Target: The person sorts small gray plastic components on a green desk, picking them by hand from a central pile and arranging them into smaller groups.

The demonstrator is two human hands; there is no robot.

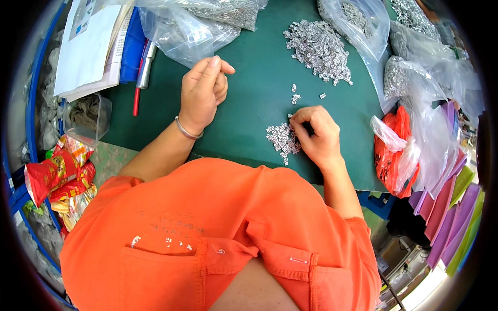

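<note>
My left hand (204, 92) is raised over the green tabletop, fingers curled and thumb pressed against the index finger. Whatever it may hold is hidden. Low over the table, my right hand (320, 136) pinches at a small silver metal piece (290, 116) showing at its fingertips. Just left of that hand lies a small pile of flat, openwork metal pieces (282, 139). A few loose pieces (295, 98) lie farther away, between this pile and a much larger heap of the same metal pieces (319, 51).
Clear plastic bags of metal parts (358, 23) line the far and right edges. A red plastic bag (397, 150) hangs at the right. Papers (85, 46), a red pen (136, 101), a silver marker-like tool (147, 65) and a clear tub (98, 116) sit at the left.
</note>
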